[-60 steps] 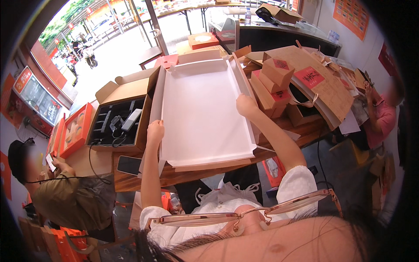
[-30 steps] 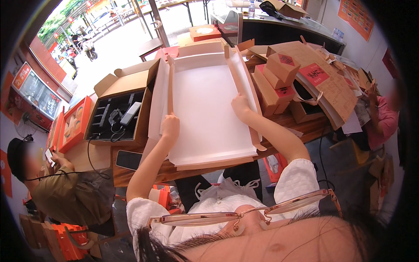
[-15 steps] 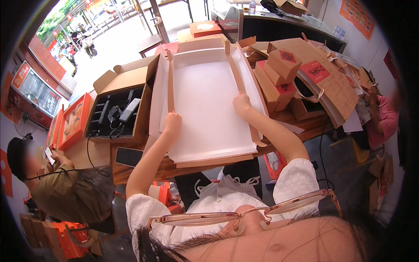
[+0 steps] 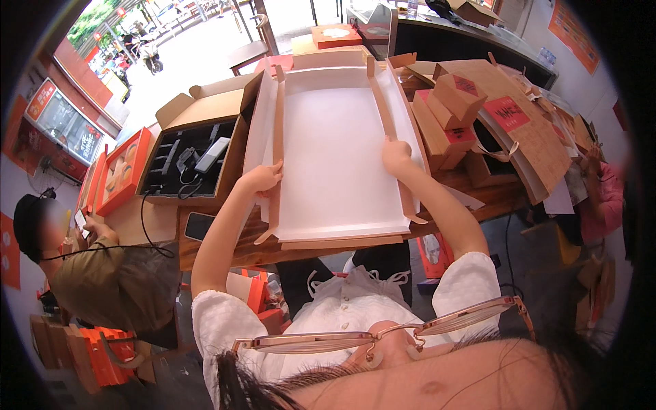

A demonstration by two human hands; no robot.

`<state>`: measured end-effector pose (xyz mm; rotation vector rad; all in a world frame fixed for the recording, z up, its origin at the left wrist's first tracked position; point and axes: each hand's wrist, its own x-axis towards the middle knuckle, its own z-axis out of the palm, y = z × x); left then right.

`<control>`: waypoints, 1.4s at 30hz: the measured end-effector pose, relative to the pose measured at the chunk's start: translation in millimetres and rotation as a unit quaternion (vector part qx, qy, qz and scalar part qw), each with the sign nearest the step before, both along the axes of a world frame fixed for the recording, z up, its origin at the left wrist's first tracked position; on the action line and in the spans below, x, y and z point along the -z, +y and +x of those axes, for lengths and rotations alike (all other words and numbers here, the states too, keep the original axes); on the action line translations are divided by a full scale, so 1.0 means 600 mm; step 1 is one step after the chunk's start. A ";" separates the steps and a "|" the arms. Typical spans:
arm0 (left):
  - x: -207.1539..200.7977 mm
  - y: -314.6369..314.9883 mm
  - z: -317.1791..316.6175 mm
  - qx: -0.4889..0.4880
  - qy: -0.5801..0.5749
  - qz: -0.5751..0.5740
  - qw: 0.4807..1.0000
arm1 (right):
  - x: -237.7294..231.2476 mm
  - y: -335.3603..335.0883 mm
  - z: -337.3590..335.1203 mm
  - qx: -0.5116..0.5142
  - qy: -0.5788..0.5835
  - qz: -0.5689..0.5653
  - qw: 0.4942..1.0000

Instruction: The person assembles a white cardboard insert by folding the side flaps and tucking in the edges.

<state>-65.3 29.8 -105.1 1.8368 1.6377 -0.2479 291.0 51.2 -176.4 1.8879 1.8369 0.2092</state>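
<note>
On the wooden table in front of me lies a large, shallow cardboard box [image 4: 335, 150], white inside and brown on its outer faces. Its long left and right side walls stand folded up, with brown edges, and narrow tabs stick out at their ends. My left hand [image 4: 262, 178] is closed over the left wall, about halfway along, fingers at its brown edge. On the opposite side, my right hand [image 4: 398, 157] grips the right wall, thumb along the top. The palm sides of both hands are hidden.
Left of the box stands an open carton [image 4: 188, 160] with black foam and a white device; a phone [image 4: 198, 226] lies nearer. Brown boxes [image 4: 444, 123] and a paper bag [image 4: 526, 123] crowd the right. One person [image 4: 102, 287] sits at left, another [image 4: 601, 195] at right.
My left hand has shifted outward and slightly up along the left wall, its grip loosened from a fist. That wall's near part now stands up, its end tab showing. My right hand still grips its wall.
</note>
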 end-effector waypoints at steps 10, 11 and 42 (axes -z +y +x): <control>0.124 0.021 -0.050 0.061 -0.027 0.215 0.974 | 0.010 -0.010 0.051 -0.058 0.139 0.083 0.985; 0.131 0.017 -0.051 0.077 -0.024 0.263 0.961 | 0.008 -0.012 0.053 -0.045 0.174 0.086 0.980; 0.097 -0.071 -0.006 -0.036 -0.154 0.344 0.926 | 0.048 -0.028 0.023 -0.072 0.234 0.286 0.926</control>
